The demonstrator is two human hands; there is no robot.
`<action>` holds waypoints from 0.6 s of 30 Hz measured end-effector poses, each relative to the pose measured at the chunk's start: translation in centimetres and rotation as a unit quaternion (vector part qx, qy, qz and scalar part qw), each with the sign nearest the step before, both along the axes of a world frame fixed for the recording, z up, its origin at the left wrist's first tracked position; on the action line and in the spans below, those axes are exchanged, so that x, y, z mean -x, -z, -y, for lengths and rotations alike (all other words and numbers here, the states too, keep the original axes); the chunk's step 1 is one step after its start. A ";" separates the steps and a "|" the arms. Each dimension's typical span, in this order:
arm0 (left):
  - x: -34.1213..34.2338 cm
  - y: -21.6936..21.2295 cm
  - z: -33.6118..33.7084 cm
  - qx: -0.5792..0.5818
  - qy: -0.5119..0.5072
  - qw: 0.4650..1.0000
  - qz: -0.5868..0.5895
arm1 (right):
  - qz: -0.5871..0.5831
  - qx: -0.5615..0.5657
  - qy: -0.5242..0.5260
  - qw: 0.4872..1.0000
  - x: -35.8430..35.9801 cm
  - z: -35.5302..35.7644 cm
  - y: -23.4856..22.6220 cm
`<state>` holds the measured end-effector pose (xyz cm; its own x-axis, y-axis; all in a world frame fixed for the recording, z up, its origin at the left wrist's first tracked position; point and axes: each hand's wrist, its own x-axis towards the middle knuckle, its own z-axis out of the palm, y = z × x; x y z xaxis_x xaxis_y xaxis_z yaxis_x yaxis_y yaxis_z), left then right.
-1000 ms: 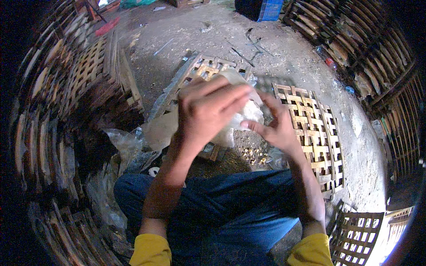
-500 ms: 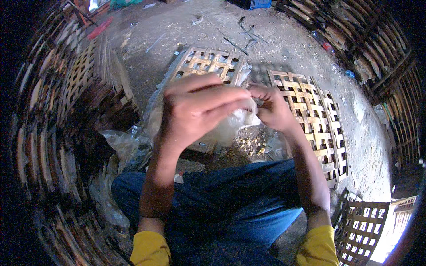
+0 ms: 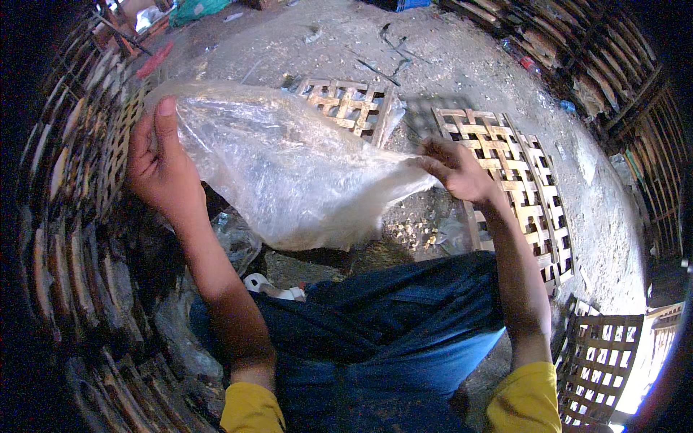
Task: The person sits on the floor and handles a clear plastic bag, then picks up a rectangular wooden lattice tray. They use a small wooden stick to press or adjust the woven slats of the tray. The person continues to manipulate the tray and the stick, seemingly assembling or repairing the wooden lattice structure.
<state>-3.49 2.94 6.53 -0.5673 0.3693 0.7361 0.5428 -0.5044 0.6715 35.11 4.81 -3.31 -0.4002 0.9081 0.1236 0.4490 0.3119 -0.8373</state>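
Note:
A clear plastic bag (image 3: 281,159) is stretched out in the air between my two hands. My left hand (image 3: 166,155), raised at the left, grips its wide end with the thumb pointing up and the fingers curled. At the bag's narrow, gathered end, my right hand (image 3: 460,169) pinches the plastic. Beneath the bag lies a woven bamboo panel (image 3: 346,101), whose near part the plastic hides. Another woven bamboo panel (image 3: 498,169) rests on the ground just past my right hand.
Stacked bamboo slats (image 3: 79,289) rise along my left side, with crumpled clear plastic (image 3: 234,238) beside them. A latticed panel (image 3: 600,361) stands at the lower right. Dark strips (image 3: 393,58) lie on the dirt floor ahead. A blue crate (image 3: 404,4) sits at the far edge.
My left hand has swung out to the left, pulling the bunched plastic bag open into a wide sheet. My right hand stays nearly in place, still pinching its end.

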 end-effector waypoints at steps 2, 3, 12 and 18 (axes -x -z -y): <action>0.9 -0.1 -0.1 0.014 -0.010 1.000 -0.007 | -0.001 0.012 0.010 1.000 0.3 0.4 -1.0; 1.6 0.0 -0.4 0.017 -0.016 1.000 -0.006 | -0.007 0.007 0.018 1.000 0.3 0.4 -0.9; 7.1 3.3 -2.6 0.105 -0.079 0.991 0.000 | 0.044 -0.005 0.068 0.997 1.5 1.7 -2.7; -2.8 0.8 -1.1 0.039 -0.091 0.936 -0.337 | 0.020 -0.041 0.060 0.997 2.8 2.6 -3.4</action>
